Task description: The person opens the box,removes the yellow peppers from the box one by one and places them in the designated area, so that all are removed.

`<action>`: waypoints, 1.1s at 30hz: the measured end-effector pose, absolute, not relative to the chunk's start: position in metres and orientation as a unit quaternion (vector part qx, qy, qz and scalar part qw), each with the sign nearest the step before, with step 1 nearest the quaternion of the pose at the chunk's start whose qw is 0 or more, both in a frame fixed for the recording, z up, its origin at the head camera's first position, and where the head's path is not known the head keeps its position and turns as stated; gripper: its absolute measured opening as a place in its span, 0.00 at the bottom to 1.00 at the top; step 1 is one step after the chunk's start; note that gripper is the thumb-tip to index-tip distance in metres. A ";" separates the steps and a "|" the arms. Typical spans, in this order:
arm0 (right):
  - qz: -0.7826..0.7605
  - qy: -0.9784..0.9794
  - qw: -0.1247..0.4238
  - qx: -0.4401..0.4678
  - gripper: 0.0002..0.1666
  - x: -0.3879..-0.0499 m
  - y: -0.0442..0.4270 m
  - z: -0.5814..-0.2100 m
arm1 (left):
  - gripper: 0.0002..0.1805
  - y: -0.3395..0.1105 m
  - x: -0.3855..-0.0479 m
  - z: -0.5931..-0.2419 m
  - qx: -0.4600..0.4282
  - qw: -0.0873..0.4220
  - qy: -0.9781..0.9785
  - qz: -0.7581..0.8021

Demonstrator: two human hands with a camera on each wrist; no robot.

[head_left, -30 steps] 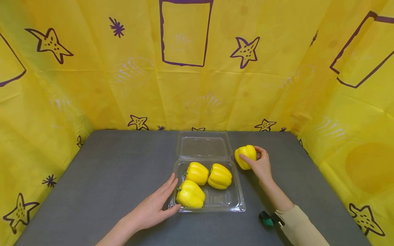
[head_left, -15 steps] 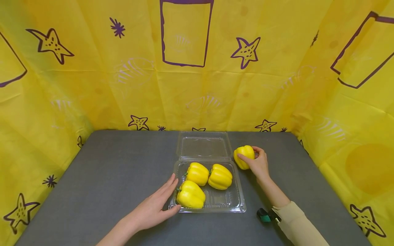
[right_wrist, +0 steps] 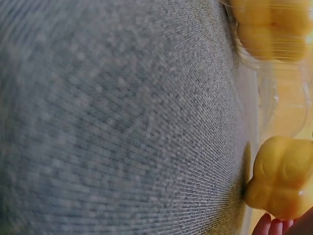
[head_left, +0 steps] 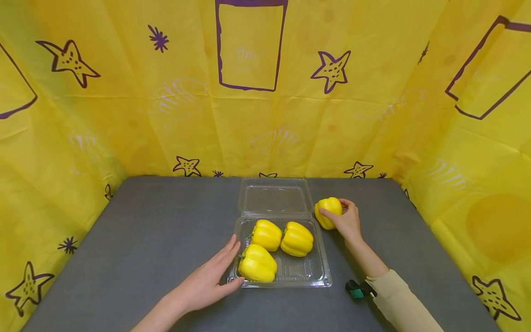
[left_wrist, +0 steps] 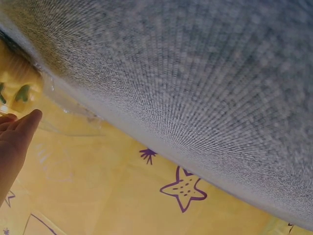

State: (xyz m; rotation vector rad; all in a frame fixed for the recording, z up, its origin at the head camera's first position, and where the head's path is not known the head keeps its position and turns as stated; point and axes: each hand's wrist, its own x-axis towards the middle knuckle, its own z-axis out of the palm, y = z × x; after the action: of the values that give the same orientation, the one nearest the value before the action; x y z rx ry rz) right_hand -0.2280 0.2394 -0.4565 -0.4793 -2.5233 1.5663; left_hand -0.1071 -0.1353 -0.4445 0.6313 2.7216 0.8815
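Observation:
A clear plastic clamshell container [head_left: 300, 274] lies with its lid [head_left: 275, 197] folded back. Inside its base are a back-left yellow bell pepper [head_left: 266, 235], a back-right yellow bell pepper [head_left: 297, 239] and a front-left yellow bell pepper [head_left: 258, 263]. My left hand [head_left: 209, 280], fingers straight, is at the container's left edge, its thumb by the front-left corner. To the container's right, my right hand [head_left: 349, 224] grips another yellow bell pepper [head_left: 327, 213] between thumb and fingers. In the right wrist view this bell pepper [right_wrist: 283, 176] sits at the tabletop, fingertips partly visible below it.
The grey table [head_left: 166, 221] extends on both sides of the container. A patterned yellow cloth [head_left: 249, 115] walls off the back and sides. A black strap with a green patch [head_left: 356, 291] shows at the right wrist.
My right hand and its bell pepper have shifted slightly left, nearer the container, mostly during the first half second. The left hand and the other peppers stay in place.

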 end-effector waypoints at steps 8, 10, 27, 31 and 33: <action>0.508 -0.844 0.071 -0.157 0.52 -0.231 0.239 -0.459 | 0.49 -0.135 -0.107 -0.444 0.214 0.106 0.924 0.299; 0.506 -0.845 0.074 -0.157 0.52 -0.233 0.239 -0.460 | 0.49 -0.135 -0.107 -0.444 0.214 0.107 0.924 0.299; 0.497 -0.849 0.090 -0.154 0.52 -0.235 0.238 -0.464 | 0.48 -0.134 -0.107 -0.443 0.214 0.107 0.924 0.299; 0.494 -0.852 0.091 -0.152 0.51 -0.235 0.237 -0.464 | 0.48 -0.134 -0.107 -0.444 0.216 0.106 0.924 0.298; 0.493 -0.852 0.089 -0.151 0.50 -0.235 0.237 -0.464 | 0.48 -0.134 -0.107 -0.444 0.216 0.106 0.924 0.298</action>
State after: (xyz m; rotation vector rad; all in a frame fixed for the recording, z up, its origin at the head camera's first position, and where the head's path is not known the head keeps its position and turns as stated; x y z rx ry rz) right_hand -0.2349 0.2366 -0.4640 -0.4487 -2.5354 1.4653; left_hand -0.1065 -0.1345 -0.4439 0.6364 2.7216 0.8795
